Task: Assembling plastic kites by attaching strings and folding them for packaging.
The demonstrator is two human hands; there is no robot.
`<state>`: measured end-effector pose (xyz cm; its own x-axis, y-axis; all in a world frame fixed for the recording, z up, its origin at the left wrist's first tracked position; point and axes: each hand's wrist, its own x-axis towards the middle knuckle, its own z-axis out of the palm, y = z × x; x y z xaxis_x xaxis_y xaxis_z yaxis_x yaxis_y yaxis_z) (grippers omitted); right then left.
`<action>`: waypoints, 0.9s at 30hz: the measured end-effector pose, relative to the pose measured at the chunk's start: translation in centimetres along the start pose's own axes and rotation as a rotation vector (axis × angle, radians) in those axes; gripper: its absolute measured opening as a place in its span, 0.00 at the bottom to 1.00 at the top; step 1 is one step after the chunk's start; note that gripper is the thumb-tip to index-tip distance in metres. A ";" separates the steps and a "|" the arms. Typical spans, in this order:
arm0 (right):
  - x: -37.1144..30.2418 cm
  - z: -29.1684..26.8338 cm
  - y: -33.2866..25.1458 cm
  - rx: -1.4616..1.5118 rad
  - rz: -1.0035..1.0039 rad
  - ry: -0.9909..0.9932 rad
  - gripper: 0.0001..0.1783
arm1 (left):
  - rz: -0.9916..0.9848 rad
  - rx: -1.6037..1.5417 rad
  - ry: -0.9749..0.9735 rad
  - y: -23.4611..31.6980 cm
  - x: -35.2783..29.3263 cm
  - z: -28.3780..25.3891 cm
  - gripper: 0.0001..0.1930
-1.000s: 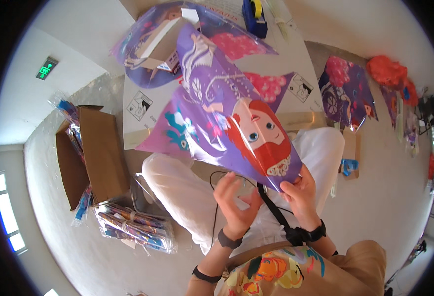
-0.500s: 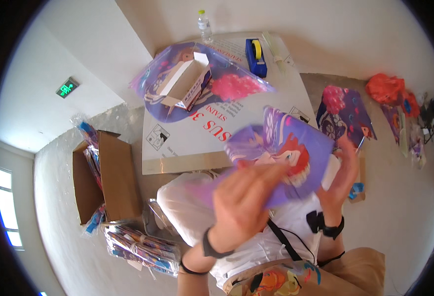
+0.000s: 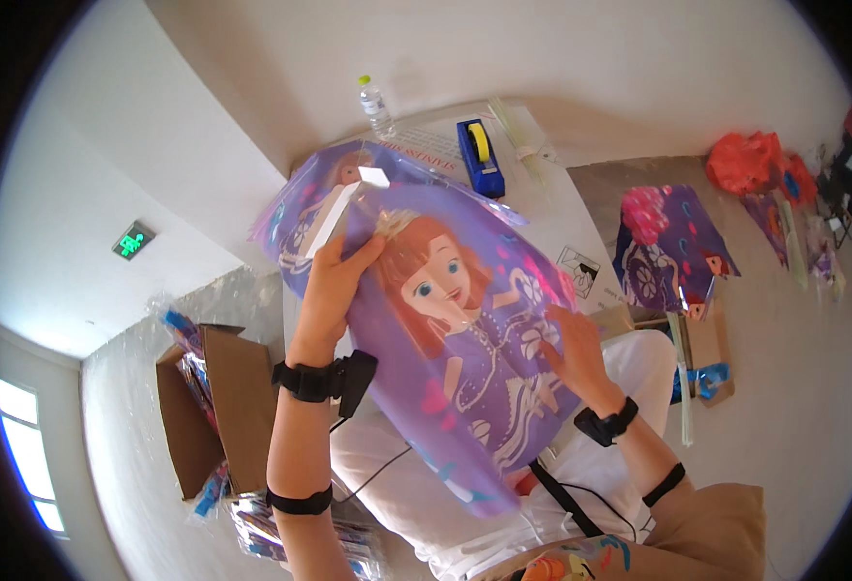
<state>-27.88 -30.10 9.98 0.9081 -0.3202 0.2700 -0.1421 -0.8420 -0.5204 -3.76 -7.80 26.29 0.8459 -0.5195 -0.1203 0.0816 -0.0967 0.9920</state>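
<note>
A purple printed sheet [image 3: 479,339] with a red-haired cartoon princess is spread out above my lap, its lower end curling. My left hand [image 3: 334,290] grips its upper left edge, thumb on the printed face. On the right part of the sheet lies my right hand [image 3: 579,358], fingers apart and touching the print. Behind it, another purple printed sheet [image 3: 300,198] lies on the table, with an open white carton [image 3: 334,221] on top, partly hidden by the held sheet.
The white table [image 3: 542,208] bears a blue tape dispenser [image 3: 480,160], a water bottle [image 3: 376,108] and thin pale sticks [image 3: 521,136]. At left stands a brown carton [image 3: 237,407] beside wrapped bundles [image 3: 261,528]. More printed sheets [image 3: 678,237] and red bags [image 3: 745,163] are at right.
The sheet has gone from bunched and folded to spread out, its picture showing. My left hand has moved up and left to its edge; my right hand has come inward onto the print.
</note>
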 end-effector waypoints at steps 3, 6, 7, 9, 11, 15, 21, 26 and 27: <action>0.4 3.0 3.4 0.037 0.070 -0.081 0.33 | -0.168 -0.124 0.055 -6.1 3.2 -3.1 0.14; 0.9 5.7 4.7 0.047 0.059 -0.095 0.30 | -0.287 -0.054 0.131 -14.2 4.8 -8.1 0.15; 1.0 6.3 5.4 -0.034 0.029 -0.084 0.29 | -0.312 0.000 0.147 -16.8 5.1 -9.0 0.15; 0.9 7.2 7.3 -0.090 0.006 -0.088 0.27 | -0.369 0.039 0.113 -20.5 5.6 -8.9 0.14; 0.9 7.2 8.6 -0.150 -0.010 -0.097 0.25 | -0.430 0.077 0.073 -21.9 7.1 -7.7 0.14; 1.2 5.1 8.1 -0.304 -0.015 -0.073 0.24 | -0.248 0.452 -0.058 -21.8 11.1 -6.2 0.15; 1.7 3.9 6.7 -0.249 0.004 -0.024 0.14 | 0.208 1.272 -0.088 -17.3 24.1 -2.8 0.21; 6.5 4.3 9.5 0.029 0.038 0.078 0.12 | 0.395 1.404 0.281 -15.1 25.5 3.8 0.27; 8.4 4.2 10.4 0.145 0.079 0.131 0.10 | 0.709 1.509 0.399 -16.4 24.9 4.6 0.28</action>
<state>-20.04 -39.77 3.41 0.8362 -0.4443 0.3216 -0.1440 -0.7437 -0.6529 13.52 -23.09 6.81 0.5828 -0.6054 0.5420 -0.6718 -0.7342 -0.0977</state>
